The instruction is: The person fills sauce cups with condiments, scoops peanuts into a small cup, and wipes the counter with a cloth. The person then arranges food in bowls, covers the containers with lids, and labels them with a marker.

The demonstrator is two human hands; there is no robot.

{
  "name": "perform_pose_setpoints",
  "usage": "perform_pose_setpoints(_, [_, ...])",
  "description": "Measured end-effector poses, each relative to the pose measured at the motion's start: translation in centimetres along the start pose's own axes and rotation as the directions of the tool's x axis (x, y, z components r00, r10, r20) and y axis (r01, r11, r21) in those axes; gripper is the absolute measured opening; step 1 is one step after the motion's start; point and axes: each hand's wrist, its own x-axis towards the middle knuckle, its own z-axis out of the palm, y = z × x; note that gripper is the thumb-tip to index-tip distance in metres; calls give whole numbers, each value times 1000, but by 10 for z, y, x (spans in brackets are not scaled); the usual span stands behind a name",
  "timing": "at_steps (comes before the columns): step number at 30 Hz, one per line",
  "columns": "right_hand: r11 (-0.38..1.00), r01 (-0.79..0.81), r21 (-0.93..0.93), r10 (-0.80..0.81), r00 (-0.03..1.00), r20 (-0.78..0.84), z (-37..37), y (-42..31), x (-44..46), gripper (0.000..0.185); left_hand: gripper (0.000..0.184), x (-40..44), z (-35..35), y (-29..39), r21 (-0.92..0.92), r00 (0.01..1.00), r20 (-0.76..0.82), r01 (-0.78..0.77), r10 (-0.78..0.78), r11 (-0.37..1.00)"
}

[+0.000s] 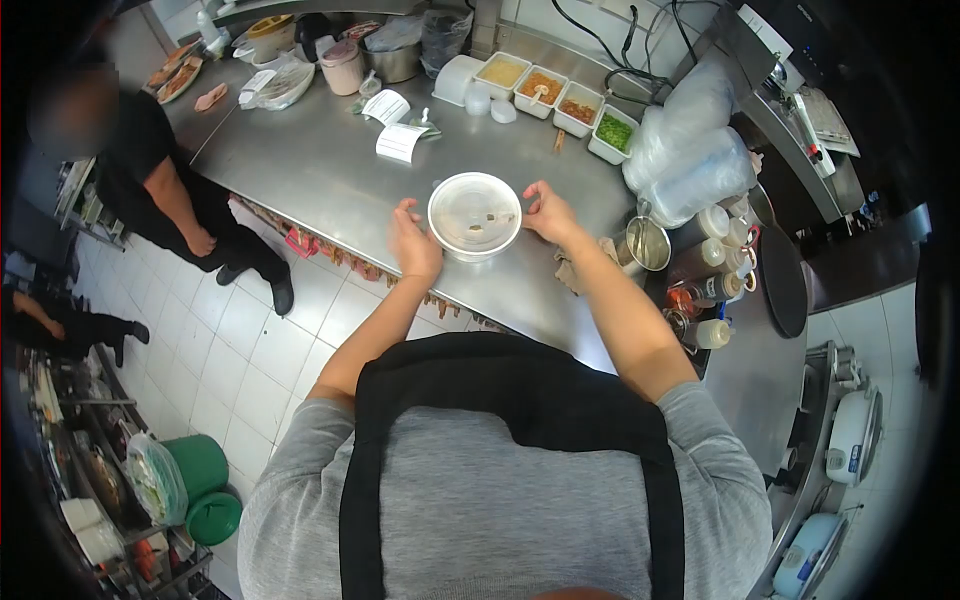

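Note:
A round white tub [461, 252] under a see-through lid [474, 213] stands on the steel counter in front of me. A few small dark bits show through the lid. To the left of the tub is my left hand [414, 244], fingers raised and apart, with the palm close to its wall. On the other side, my right hand [549, 213] has thumb and forefinger spread by the rim. Neither hand is wrapped round the tub. Whether the fingertips touch it is hard to tell. Two printed paper slips [399, 142] lie beyond it.
White trays of chopped food [573, 108] line the back. Plastic bags [695, 150], a metal pot [648, 243] and squeeze bottles [708, 256] crowd the right. A person in dark clothes [150, 175] stands at the left, another partly visible below. Bowls and a pink-filled jar [342, 68] stand back left.

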Motion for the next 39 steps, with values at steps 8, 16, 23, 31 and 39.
perform_pose_setpoints(8, [-40,45,998,178,983,-37,47,-22,8,29,41,37,37,-21,-749,969,247,178,20,639])
perform_pose_setpoints(16, [-262,-117,958,-61,993,104,-1,-51,-29,86,44,38,-13,59,-796,773,604,577,194,180])
perform_pose_setpoints(23, [528,360,769,-26,912,-410,-52,-51,-35,43,44,28,26,11,-818,872,485,428,62,384])
perform_pose_setpoints(31, [967,155,-200,-216,97,-972,-316,-38,-189,12,44,56,-26,0,-646,949,220,-32,227,763])
perform_pose_setpoints(39, [890,-457,-10,368,728,-578,-339,150,-193,23,33,27,-55,-29,-524,969,208,-8,137,852])
